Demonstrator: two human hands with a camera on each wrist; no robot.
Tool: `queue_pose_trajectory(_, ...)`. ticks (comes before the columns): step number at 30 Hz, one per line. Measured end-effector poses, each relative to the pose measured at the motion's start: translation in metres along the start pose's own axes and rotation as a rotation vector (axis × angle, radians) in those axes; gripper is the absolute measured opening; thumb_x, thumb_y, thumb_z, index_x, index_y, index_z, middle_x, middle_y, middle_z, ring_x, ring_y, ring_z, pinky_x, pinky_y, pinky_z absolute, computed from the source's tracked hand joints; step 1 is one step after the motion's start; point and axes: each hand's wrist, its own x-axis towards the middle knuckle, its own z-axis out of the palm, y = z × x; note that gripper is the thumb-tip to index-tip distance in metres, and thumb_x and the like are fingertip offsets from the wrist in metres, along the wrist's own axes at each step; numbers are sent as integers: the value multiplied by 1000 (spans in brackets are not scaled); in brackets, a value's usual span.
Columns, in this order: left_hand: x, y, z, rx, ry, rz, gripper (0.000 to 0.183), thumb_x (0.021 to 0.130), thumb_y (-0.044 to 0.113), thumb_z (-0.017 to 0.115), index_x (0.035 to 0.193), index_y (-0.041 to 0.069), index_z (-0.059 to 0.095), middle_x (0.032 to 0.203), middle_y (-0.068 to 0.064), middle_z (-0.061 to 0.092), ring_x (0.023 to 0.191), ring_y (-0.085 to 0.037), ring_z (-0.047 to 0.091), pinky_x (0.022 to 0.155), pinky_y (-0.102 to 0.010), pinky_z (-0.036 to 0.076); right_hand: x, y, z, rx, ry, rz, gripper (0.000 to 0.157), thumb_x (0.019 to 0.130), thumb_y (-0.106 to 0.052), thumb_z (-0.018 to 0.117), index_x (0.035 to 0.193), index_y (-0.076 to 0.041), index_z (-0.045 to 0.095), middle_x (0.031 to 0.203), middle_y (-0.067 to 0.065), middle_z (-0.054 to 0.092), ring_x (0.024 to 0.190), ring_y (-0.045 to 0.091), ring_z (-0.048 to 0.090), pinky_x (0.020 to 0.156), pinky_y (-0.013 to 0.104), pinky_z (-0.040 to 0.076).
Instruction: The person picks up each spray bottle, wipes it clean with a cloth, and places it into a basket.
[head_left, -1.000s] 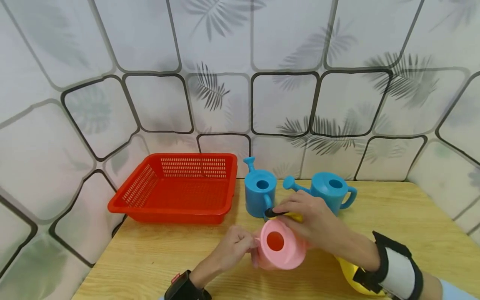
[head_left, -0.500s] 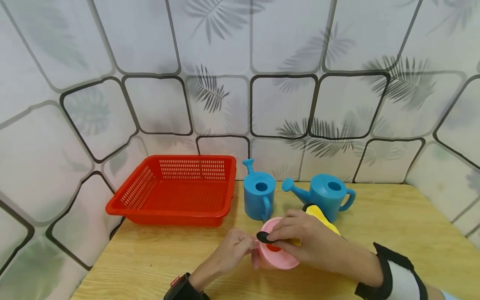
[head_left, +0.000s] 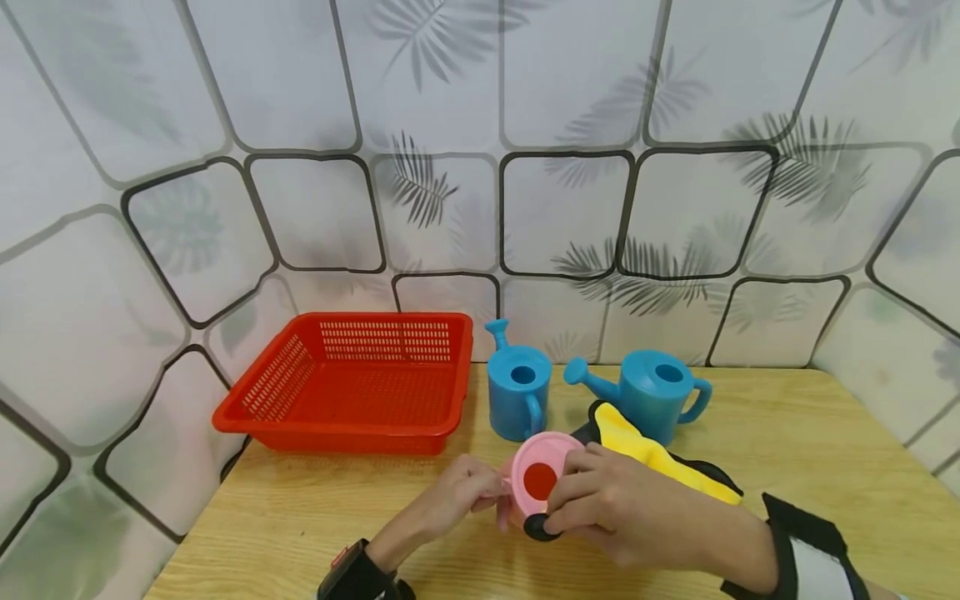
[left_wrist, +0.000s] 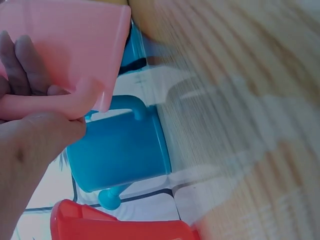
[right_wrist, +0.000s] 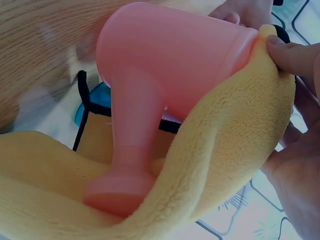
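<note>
My left hand (head_left: 465,492) grips the handle of a pink watering can (head_left: 555,446), whose round top opening faces the head camera. My right hand (head_left: 637,508) pinches a yellow cloth (head_left: 637,437) with black edging, and a black bit of it shows at the can's near rim. In the right wrist view the fuzzy cloth (right_wrist: 250,110) touches the can's rim and curves below the spout (right_wrist: 135,120). The left wrist view shows fingers inside the loop of the handle (left_wrist: 45,106). The right fingers hide part of the rim in the head view.
Behind the hands stand two blue watering cans, one (head_left: 510,408) at centre and one (head_left: 652,396) to its right, close behind the cloth. A red plastic basket (head_left: 337,440) sits at the back left of the wooden table (head_left: 300,517). A patterned backdrop rises behind.
My right hand has moved the cloth's pinched edge from the can's far rim, across the opening, to its near rim. More yellow cloth shows behind that hand. The left hand keeps its grip.
</note>
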Motion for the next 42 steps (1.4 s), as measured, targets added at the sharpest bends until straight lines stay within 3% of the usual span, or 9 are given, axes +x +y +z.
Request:
queue_pose_trajectory(3, 0, 0, -1, 8, -11, 6, 46, 96, 9, 38, 61, -21, 42, 65, -42, 52, 50, -25, 36, 56, -22, 31, 1, -1, 1, -10, 5, -13, 21, 80, -13, 77, 99, -20, 74, 94, -10, 71, 89, 10, 54, 77, 30, 54)
queue_pose_trajectory(7, 0, -2, -2, 23, -27, 19, 45, 97, 8, 35, 65, -19, 53, 66, -39, 57, 55, -43, 33, 57, -21, 31, 2, -2, 2, -5, -11, 2, 18, 82, -15, 76, 99, -21, 75, 95, -10, 71, 90, 10, 55, 79, 32, 55)
queue_pose_trajectory(9, 0, -4, -3, 25, -32, 26, 45, 97, 9, 35, 67, -17, 59, 67, -36, 61, 57, -46, 32, 57, -21, 31, 2, -3, 2, -6, -15, 6, 17, 83, -16, 75, 99, -21, 75, 95, -9, 71, 91, 10, 55, 80, 31, 56)
queue_pose_trajectory(19, -1, -6, -4, 15, -51, 85, 43, 96, 10, 37, 73, -12, 66, 66, -34, 62, 52, -40, 33, 54, -22, 30, 4, -3, 5, -33, 8, 3, 21, 83, -19, 76, 103, -20, 75, 94, -9, 72, 88, 10, 54, 75, 27, 56)
queue_pose_trajectory(26, -2, -6, -2, -13, -76, 94, 41, 96, 6, 37, 74, -14, 65, 63, -37, 57, 50, -37, 31, 54, -24, 29, 6, -2, 6, -152, 71, 8, 36, 69, -9, 85, 103, -17, 75, 97, -6, 74, 91, 14, 60, 78, 31, 59)
queue_pose_trajectory(30, -3, -5, 1, -23, -84, 96, 40, 95, 6, 38, 73, -15, 65, 62, -38, 55, 50, -39, 31, 52, -24, 28, 5, 1, 5, -222, 113, 33, 47, 61, -5, 88, 104, -15, 74, 98, -4, 74, 87, 15, 58, 71, 27, 59)
queue_pose_trajectory(34, -4, -6, 1, -21, -85, 96, 41, 95, 6, 38, 74, -15, 66, 63, -37, 57, 52, -44, 31, 50, -22, 28, 2, 4, 6, -225, 151, 79, 50, 58, -6, 90, 105, -14, 75, 96, -2, 74, 84, 16, 57, 67, 27, 60)
queue_pose_trajectory(40, -4, -7, 1, 1, -76, 81, 41, 95, 6, 38, 74, -14, 67, 63, -38, 57, 48, -17, 34, 51, -22, 29, 1, 6, 7, -219, 214, 117, 43, 62, -5, 87, 103, -11, 76, 93, 0, 74, 83, 16, 59, 67, 29, 60)
queue_pose_trajectory(42, -4, -7, 2, 9, -73, 80, 40, 95, 6, 38, 73, -13, 67, 62, -37, 57, 48, -14, 34, 50, -22, 28, 1, 8, 6, -218, 236, 132, 41, 62, -3, 86, 101, -9, 76, 91, 0, 73, 82, 16, 59, 66, 30, 60)
